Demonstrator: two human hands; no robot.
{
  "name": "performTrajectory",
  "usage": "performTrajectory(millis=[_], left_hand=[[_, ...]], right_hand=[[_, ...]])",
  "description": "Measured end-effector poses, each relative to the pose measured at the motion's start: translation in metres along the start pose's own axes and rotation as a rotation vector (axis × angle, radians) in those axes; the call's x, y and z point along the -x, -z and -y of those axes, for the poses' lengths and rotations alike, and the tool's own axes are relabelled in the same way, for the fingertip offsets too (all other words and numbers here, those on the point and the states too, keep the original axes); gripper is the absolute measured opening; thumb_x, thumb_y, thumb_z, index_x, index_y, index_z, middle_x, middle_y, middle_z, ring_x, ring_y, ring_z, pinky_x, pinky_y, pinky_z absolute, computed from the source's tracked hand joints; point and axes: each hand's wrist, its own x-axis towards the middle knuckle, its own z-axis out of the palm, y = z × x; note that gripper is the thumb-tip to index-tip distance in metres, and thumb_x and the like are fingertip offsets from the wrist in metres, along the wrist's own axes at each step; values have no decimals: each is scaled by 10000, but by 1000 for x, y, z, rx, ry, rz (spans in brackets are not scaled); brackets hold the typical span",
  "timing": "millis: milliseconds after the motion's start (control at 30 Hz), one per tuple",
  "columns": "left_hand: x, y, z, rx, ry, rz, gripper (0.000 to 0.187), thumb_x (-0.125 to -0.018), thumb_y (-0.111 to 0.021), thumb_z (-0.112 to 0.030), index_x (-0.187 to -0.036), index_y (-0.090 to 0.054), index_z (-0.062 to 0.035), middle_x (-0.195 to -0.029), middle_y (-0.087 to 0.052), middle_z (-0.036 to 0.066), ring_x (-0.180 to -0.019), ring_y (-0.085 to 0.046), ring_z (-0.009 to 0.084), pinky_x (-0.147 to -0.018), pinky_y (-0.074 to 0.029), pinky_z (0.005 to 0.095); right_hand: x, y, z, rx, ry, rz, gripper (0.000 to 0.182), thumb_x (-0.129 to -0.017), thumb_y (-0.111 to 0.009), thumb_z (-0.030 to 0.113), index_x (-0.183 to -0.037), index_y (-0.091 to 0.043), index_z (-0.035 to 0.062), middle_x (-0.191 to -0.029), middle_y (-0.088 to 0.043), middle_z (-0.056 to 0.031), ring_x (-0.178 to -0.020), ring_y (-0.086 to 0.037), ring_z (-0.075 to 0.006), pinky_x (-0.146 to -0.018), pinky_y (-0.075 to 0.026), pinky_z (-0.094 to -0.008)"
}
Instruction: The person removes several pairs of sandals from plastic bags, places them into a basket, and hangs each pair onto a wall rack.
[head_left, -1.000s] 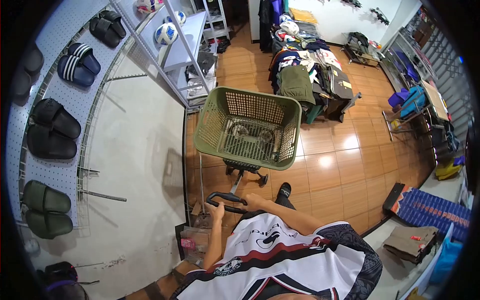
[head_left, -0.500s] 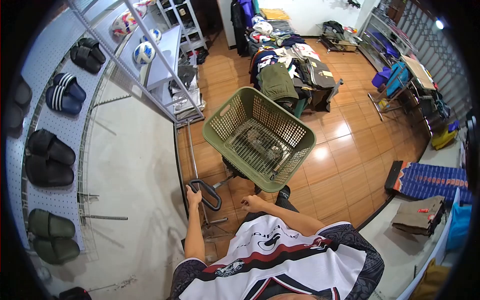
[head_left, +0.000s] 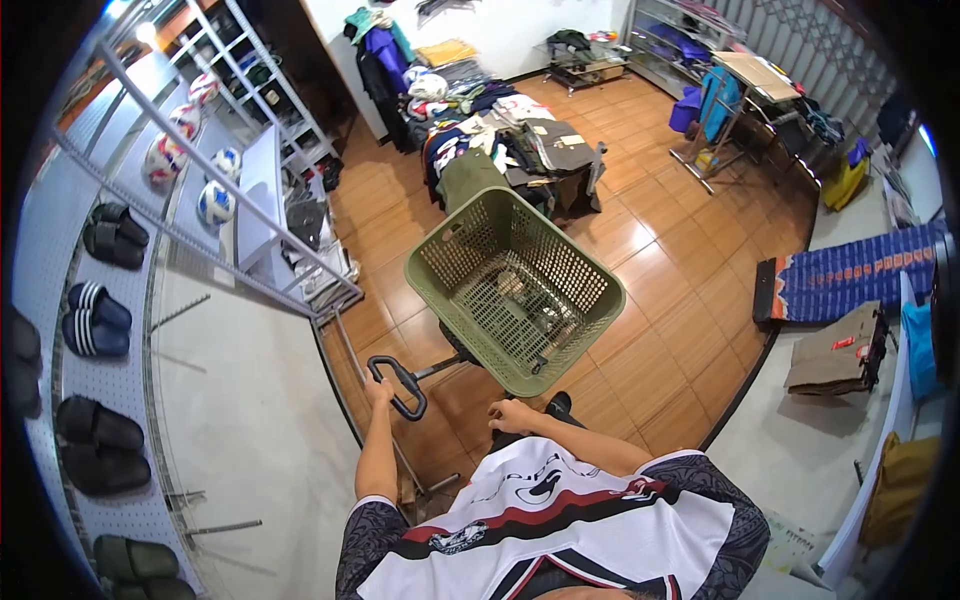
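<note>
A green plastic basket (head_left: 425,268) with perforated sides stands in front of me, with a few small items at its bottom that I cannot make out. From beneath it a metal bar runs left to a black loop handle (head_left: 405,376). My left hand (head_left: 378,388) is wrapped round the left side of that handle. Below the basket's lower edge, near my lap, is my right hand (head_left: 513,415), its fingers curled; whatever they hold, if anything, is hidden.
A table piled with clothes (head_left: 500,140) stands beyond the basket. To the left are a shelf with balls (head_left: 262,200) and a slipper rack (head_left: 130,400). A blue patterned cloth (head_left: 860,280) and brown bag (head_left: 835,350) lie at right.
The view has turned, so the clothes table and right-hand items appear further left. The handle and my left hand appear slightly higher and further left, still together.
</note>
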Motion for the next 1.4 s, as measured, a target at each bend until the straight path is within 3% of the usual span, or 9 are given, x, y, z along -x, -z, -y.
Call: performTrajectory(millis=[67, 167, 267, 467, 800, 933, 1100, 1267, 1400], left_hand=[[-32, -42, 4, -39, -128, -111, 790, -815, -655, -109, -1534, -344, -10, -1246, -650, 264, -1102, -663, 348, -983, -502, 383], [-7, -24, -73, 186, -29, 79, 792, -809, -652, -103, -1527, -341, 14, -1292, -624, 268, -1138, -646, 352, -1009, -488, 376], [-25, -61, -98, 107, -61, 81, 794, -857, -667, -116, -1561, -305, -58, -1308, -622, 259, -1177, -628, 386, -1041, -469, 419], [-26, -112, -176, 56, -249, 42, 797, -842, -683, -99, -1544, -316, -12, -1302, -622, 265, -1172, -632, 380, -1030, -477, 414], [-1, -177, -336, 147, -389, 215, 849, -817, -752, -135, -1527, -318, 33, -1296, -618, 269, -1189, -620, 377, -1051, -457, 401], [12, -207, -400, 157, -469, 229, 859, -792, -807, -246, -1486, -391, 44, -1391, -549, 285, -1266, -565, 398, -1093, -429, 417], [21, -257, -474, 151, -539, 239, 795, -757, -852, -352, -1375, -447, -58, -1215, -656, 254, -1170, -618, 419, -998, -468, 475], [46, -272, -554, 166, -632, 340, 803, -747, -844, -469, -1338, -461, -83, -1184, -665, 259, -1116, -626, 463, -957, -478, 521], [55, -314, -609, 228, -769, 371, 880, -729, -869, -436, -1350, -438, 15, -1283, -576, 307, -1215, -546, 462, -1032, -424, 499]], right_hand=[[2, 17, -7, -18, -22, -35, 440, -851, -715, 243, -1187, -653, -34, -1080, -731, -214, -1001, -713, -348, -902, -561, -408], [6, 43, -23, -52, -60, -80, 439, -853, -714, 246, -1193, -657, -25, -1092, -727, -212, -1021, -707, -347, -913, -557, -411], [12, 75, -34, -78, -94, -112, 430, -856, -714, 250, -1201, -666, -2, -1121, -720, -205, -1059, -693, -345, -931, -548, -416], [33, 126, -75, -134, -173, -221, 454, -862, -711, 263, -1196, -652, -39, -1107, -724, -215, -1035, -707, -332, -917, -555, -405], [65, 191, -130, -216, -289, -456, 447, -867, -719, 267, -1199, -662, -27, -1108, -723, -220, -1038, -707, -333, -922, -553, -407], [67, 227, -143, -295, -342, -498, 453, -871, -722, 267, -1207, -659, -30, -1117, -720, -222, -1041, -706, -337, -927, -548, -406], [43, 279, -167, -311, -322, -600, 442, -875, -720, 267, -1210, -661, -17, -1098, -723, -223, -1036, -707, -336, -933, -541, -404], [16, 351, -189, -279, -325, -683, 461, -864, -721, 266, -1224, -648, -13, -1077, -724, -226, -1026, -707, -343, -918, -544, -404], [-3, 406, -216, -271, -364, -829, 489, -845, -729, 249, -1252, -620, 0, -1052, -723, -240, -1005, -707, -367, -901, -546, -417]])
